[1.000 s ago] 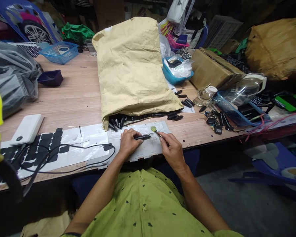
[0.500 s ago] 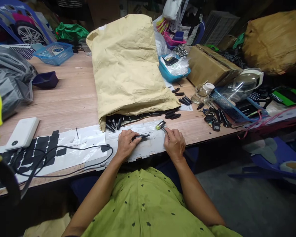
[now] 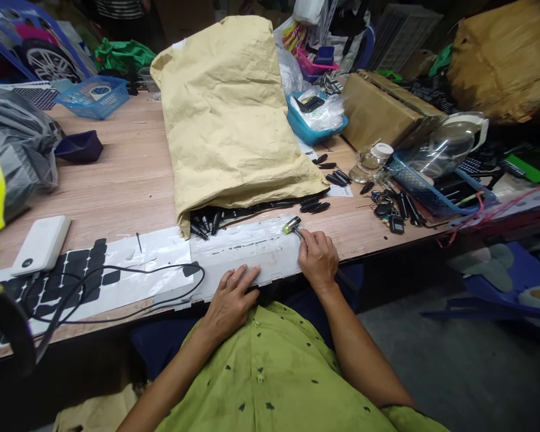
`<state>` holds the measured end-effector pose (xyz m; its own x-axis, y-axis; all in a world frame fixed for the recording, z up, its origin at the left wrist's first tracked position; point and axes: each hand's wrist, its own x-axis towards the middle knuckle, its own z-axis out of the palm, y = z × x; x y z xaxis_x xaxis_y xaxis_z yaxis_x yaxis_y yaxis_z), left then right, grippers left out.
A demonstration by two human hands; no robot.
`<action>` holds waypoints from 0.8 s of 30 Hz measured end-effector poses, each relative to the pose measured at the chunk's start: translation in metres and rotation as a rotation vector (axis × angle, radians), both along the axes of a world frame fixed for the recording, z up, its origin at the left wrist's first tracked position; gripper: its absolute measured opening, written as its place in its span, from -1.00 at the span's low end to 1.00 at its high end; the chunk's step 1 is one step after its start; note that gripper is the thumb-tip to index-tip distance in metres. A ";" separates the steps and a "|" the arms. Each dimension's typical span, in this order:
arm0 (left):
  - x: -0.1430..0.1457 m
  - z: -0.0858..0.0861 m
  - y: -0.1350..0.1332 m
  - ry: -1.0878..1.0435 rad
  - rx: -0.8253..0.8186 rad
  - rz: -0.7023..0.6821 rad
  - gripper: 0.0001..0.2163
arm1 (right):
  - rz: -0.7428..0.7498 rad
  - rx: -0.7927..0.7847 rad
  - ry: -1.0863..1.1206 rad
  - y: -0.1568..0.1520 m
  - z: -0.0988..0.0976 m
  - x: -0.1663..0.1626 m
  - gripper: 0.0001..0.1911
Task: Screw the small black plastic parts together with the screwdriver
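My right hand (image 3: 318, 259) is wrapped round the handle of a small hammer (image 3: 292, 225), whose head has a dark end and a yellowish end. The hammer's head rests on or just above a white board (image 3: 270, 255) along the table's front edge. My left hand (image 3: 234, 299) lies palm down at the near edge of that board, fingers spread, with nothing visible in it. Behind the board, a large tan paper sack (image 3: 229, 114) lies with its mouth toward me. Several black pen-like pieces (image 3: 206, 223) stick out of the mouth, and more black pieces (image 3: 315, 205) lie at its right.
To the left are a white power bank (image 3: 42, 245), a black cable (image 3: 162, 270) and a sheet of black stickers (image 3: 72, 276). A blue basket (image 3: 432, 186), keys (image 3: 384, 209) and a cardboard box (image 3: 382, 114) crowd the right. A purple tray (image 3: 80, 147) sits farther left.
My left hand has drawn back toward me to the board's edge, and the black pen-like piece it held is no longer in sight. My right hand still grips the hammer in about the same place.
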<state>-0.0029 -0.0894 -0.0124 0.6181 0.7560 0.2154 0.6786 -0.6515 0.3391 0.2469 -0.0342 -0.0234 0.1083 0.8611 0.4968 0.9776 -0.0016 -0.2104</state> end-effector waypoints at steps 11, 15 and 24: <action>-0.004 0.027 0.054 -0.175 -0.009 0.524 -0.85 | 0.004 0.012 0.004 0.001 -0.003 -0.001 -0.66; -0.009 0.034 0.105 -0.155 0.096 0.843 -0.85 | 0.005 0.053 -0.023 0.003 -0.005 -0.002 -0.67; -0.013 0.030 0.111 -0.187 0.071 0.866 -0.93 | 0.004 0.040 -0.026 0.003 -0.003 -0.004 -0.67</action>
<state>-0.0160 0.0214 0.0180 -0.2146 0.9229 0.3196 0.8804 0.0411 0.4724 0.2432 -0.0310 -0.0267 0.0914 0.8410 0.5333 0.9826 0.0106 -0.1852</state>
